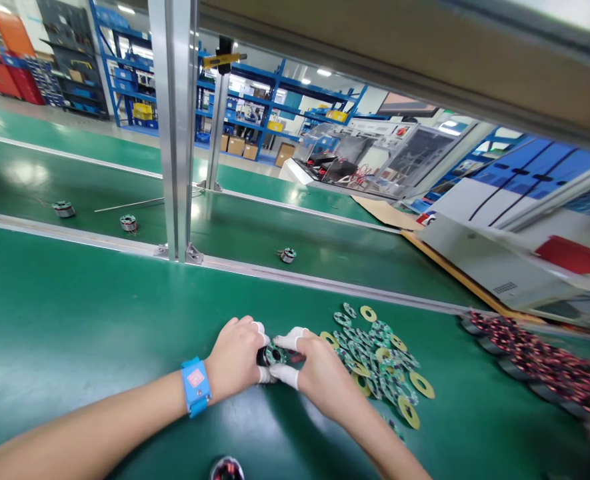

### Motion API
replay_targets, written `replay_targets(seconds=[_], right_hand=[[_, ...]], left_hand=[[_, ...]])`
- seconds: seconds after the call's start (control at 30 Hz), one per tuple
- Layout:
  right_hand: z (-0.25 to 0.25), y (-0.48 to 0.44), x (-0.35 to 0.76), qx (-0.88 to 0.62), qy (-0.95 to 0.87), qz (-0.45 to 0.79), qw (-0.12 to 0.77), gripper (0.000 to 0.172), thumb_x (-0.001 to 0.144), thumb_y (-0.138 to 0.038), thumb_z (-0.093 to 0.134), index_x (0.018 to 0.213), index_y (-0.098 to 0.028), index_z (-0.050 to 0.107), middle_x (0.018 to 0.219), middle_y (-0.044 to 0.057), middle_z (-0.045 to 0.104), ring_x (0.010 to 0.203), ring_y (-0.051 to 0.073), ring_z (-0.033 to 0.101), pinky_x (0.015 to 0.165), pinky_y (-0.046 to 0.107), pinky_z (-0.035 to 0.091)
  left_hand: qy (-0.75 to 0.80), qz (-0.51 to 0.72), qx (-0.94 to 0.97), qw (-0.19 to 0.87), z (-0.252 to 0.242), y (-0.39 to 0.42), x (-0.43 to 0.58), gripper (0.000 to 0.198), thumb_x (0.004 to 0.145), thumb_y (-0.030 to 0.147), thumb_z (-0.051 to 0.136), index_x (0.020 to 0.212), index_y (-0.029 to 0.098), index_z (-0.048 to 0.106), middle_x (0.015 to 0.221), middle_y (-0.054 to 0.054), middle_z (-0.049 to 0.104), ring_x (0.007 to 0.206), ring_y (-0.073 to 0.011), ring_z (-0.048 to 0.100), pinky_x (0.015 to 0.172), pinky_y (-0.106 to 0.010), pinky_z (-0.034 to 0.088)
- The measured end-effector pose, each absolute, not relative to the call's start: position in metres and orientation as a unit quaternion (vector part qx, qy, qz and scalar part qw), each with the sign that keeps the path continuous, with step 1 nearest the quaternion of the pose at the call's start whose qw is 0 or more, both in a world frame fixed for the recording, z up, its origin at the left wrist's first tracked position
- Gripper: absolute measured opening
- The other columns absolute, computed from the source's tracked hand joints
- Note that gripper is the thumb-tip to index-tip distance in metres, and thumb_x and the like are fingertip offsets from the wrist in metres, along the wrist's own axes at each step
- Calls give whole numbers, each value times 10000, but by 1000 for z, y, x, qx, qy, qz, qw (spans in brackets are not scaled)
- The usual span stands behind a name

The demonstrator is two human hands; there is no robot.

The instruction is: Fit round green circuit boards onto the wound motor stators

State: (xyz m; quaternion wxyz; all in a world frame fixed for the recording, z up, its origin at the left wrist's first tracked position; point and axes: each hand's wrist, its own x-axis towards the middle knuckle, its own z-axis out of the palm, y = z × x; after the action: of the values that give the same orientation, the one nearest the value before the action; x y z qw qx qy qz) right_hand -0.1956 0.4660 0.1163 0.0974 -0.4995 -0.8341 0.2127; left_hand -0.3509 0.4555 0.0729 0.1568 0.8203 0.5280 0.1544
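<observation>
Between my two hands is a motor stator (263, 357) with a green ring-shaped circuit board (275, 355) at its right-hand face. My left hand (235, 353), with a blue wrist strap (195, 387) behind it, is closed around the stator's left side. From the right, my right hand (322, 368) pinches the board's edge between thumb and finger. White finger cots cover the gripping fingertips of both hands. Whether the board is seated on the stator cannot be made out. Just right of my right hand lies a loose pile of green ring boards (369, 350) mixed with yellow rings (421, 385).
Another stator (227, 469) stands at the bottom edge. Copper-wound stators (539, 360) are lined up at the right. Beyond the metal rail (325, 283), several wired stators (288, 255) sit on the green belt. An aluminium post (177, 133) rises ahead, and a grey cabinet (505, 267) stands right.
</observation>
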Motion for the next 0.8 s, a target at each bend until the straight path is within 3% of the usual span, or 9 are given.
replay_targets(seconds=[0.13, 0.27, 0.4, 0.67, 0.8], right_hand=[[104, 464, -188, -490, -798, 306, 172, 294, 675, -175, 637, 963, -207, 682, 875, 62, 623, 768, 201, 591, 664, 318, 519], [86, 461, -175, -461, -717, 459, 250, 479, 687, -239, 632, 1160, -183, 574, 1120, 104, 583, 981, 216, 579, 833, 355, 515], [78, 458, -175, -456, -675, 508, 281, 491, 683, -255, 630, 1161, -164, 562, 1176, 115, 579, 1071, 235, 557, 925, 389, 471], [86, 454, -188, -507, -684, 442, 282, 376, 657, -222, 600, 1021, -133, 637, 1022, 118, 648, 866, 242, 643, 762, 387, 558], [84, 454, -188, -514, -698, 413, 281, 350, 655, -212, 588, 993, -132, 629, 990, 114, 642, 859, 230, 636, 755, 375, 556]], left_hand=[[529, 162, 820, 147, 71, 456, -351, 348, 666, 514, 675, 746, 179, 628, 791, -51, 596, 806, -223, 510, 657, -315, 363], [527, 169, 820, 149, 68, 456, -352, 379, 666, 553, 663, 746, 184, 630, 793, -43, 593, 799, -216, 505, 655, -311, 363], [527, 173, 817, 155, 69, 455, -352, 402, 671, 581, 644, 762, 190, 633, 801, -39, 596, 798, -212, 500, 648, -308, 354], [517, 172, 822, 165, 68, 454, -353, 373, 766, 552, 553, 743, 186, 618, 787, -42, 592, 791, -203, 484, 654, -311, 341], [516, 170, 822, 172, 68, 455, -352, 352, 774, 535, 548, 741, 193, 621, 785, -41, 590, 793, -206, 482, 657, -314, 337]])
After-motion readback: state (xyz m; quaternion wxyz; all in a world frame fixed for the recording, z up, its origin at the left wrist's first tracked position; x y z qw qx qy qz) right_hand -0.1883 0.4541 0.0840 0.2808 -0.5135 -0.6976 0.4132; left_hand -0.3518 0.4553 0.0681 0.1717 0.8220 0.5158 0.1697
